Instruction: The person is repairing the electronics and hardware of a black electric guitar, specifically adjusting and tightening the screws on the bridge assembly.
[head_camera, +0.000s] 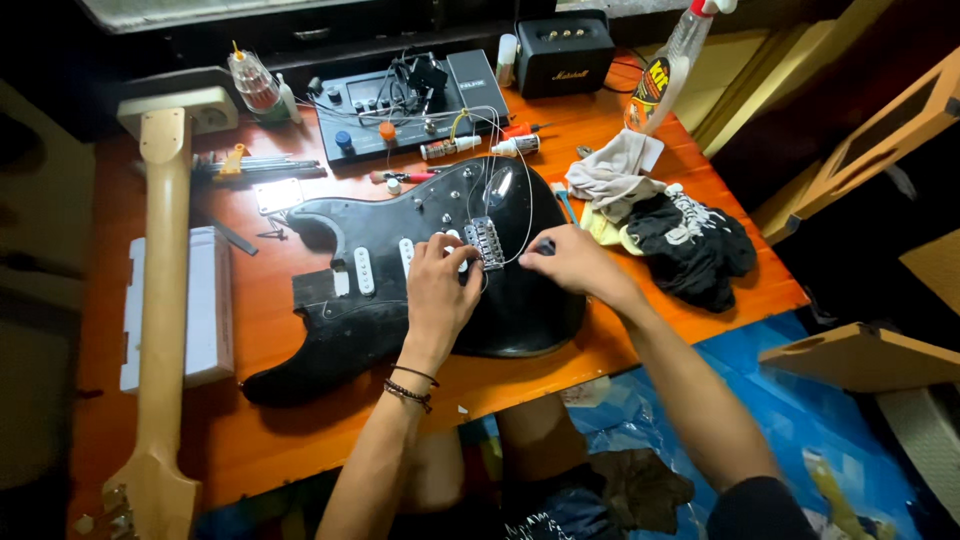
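glossy black guitar body (520, 310), metal bridge (484, 243), pale matt wooden neck (163, 300), smooth orange wooden table (300, 420)
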